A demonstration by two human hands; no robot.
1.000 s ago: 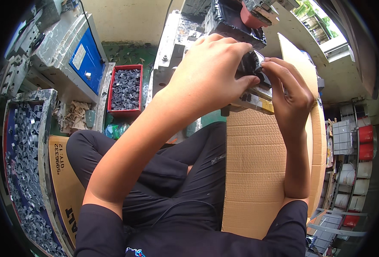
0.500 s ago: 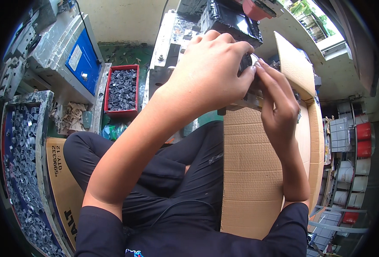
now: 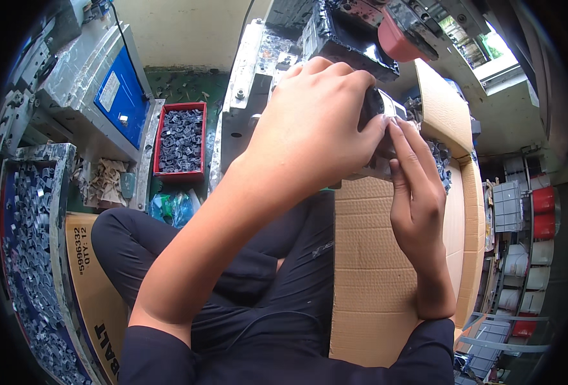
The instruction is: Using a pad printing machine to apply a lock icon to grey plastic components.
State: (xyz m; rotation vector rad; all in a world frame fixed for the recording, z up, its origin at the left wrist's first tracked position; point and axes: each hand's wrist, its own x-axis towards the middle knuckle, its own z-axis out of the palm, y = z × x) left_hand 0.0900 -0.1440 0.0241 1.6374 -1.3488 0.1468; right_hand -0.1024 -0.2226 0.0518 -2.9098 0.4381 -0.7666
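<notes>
Head view: at 9 to 8 o'clock a long tray point(image 3: 62, 269) of grey clips runs down the edge, its rim just beside a brown carton point(image 3: 91, 269) at 8 o'clock. A red box point(image 3: 180, 176) of similar clips stands at 10 o'clock, with a strip of green floor point(image 3: 213, 83) between it and the machine point(image 3: 239, 115), leaving a narrow gap there. The left hand point(image 3: 325, 115) arches over the machine's near end at 1 o'clock, much as half a second ago. Its thumb touches the near side of a pale-faced dark piece point(image 3: 390, 108), toward 2 o'clock; the other fingertips are hidden, so I cannot tell whether that grip is clamped on it. The black tray point(image 3: 348, 35) and pink pad point(image 3: 394, 40) lie beyond, near 1 o'clock; more of the pad shows than before.

At 3 o'clock the right hand point(image 3: 419, 186) has dropped a little. Two fingertips lie together at the piece's near edge, while its thumb now stands apart. Grey parts point(image 3: 441, 160) show more fully just beside it. The cardboard panel point(image 3: 374, 256) at 4 o'clock leaves open room below the hands; a raised flap point(image 3: 444, 106) at 2 o'clock bounds the right hand's outer side.
</notes>
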